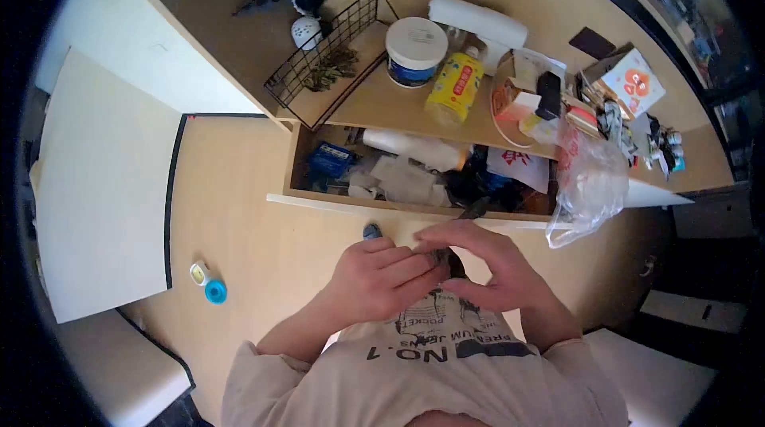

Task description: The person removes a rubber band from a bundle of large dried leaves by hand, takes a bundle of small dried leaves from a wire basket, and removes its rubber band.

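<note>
Both hands meet in front of my shirt, just before an open drawer [414, 205]. My left hand [382, 280] is closed around a dark, crumpled strip that looks like a black plastic bag [476, 209]; one end pokes out toward the drawer, and most of it is hidden by my fingers. My right hand [506, 268] curves around the same strip from the other side, its fingertips at my left fingers. Inside the drawer lie a white roll [414, 148], a blue packet [331, 160], clear plastic wrappings and black plastic.
On the desktop stand a wire basket [307, 104], a white tub [417, 43], a yellow-labelled bottle [456, 88], a white paper roll [478, 19] and several boxes. A clear plastic bag [590, 188] hangs over the right edge. A white-and-blue object [213, 290] lies on the floor.
</note>
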A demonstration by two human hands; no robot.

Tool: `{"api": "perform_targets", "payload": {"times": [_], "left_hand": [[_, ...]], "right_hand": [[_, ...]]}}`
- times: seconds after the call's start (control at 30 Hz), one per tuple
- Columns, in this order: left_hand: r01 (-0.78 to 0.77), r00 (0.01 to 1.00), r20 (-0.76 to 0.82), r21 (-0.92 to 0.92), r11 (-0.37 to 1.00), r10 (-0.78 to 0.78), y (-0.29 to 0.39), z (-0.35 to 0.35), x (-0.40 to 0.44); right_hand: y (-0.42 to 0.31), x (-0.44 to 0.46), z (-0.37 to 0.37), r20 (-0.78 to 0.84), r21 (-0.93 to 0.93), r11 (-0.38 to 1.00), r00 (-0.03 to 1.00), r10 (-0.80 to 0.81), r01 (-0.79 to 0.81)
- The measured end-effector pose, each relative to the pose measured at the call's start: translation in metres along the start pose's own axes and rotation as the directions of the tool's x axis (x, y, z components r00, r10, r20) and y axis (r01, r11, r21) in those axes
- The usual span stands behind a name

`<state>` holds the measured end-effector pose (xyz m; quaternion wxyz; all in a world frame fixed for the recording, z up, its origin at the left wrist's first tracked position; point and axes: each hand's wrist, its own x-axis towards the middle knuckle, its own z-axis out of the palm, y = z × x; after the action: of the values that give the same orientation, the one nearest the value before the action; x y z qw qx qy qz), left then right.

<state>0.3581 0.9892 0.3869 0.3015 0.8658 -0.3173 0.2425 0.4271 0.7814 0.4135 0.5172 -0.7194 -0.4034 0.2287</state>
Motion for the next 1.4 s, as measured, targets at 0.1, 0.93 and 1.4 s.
{"api": "perform_targets", "payload": {"times": [0.1,0.93,1.4], "left_hand": [[0.036,0.999,0.003,-0.066,0.997,-0.036,0.013,0.0,0.008],[0.119,0.799,0.296,0.774,0.621,-0.523,-0.311,0.044,0.02],[-0.026,0.785,0.405,0.777,0.629,-0.468,-0.395,0.076,0.015]], "right_hand": [[0.017,-0.021,-0.008,0.018,-0.115,0.992,0.999,-0.043,0.045],[-0.039,-0.038,-0.07,-0.238,0.277,0.838,0.878,-0.415,0.471],[-0.014,-0.002,-0.037,-0.536,0.252,0.919,0.834,-0.129,0.304]]}}
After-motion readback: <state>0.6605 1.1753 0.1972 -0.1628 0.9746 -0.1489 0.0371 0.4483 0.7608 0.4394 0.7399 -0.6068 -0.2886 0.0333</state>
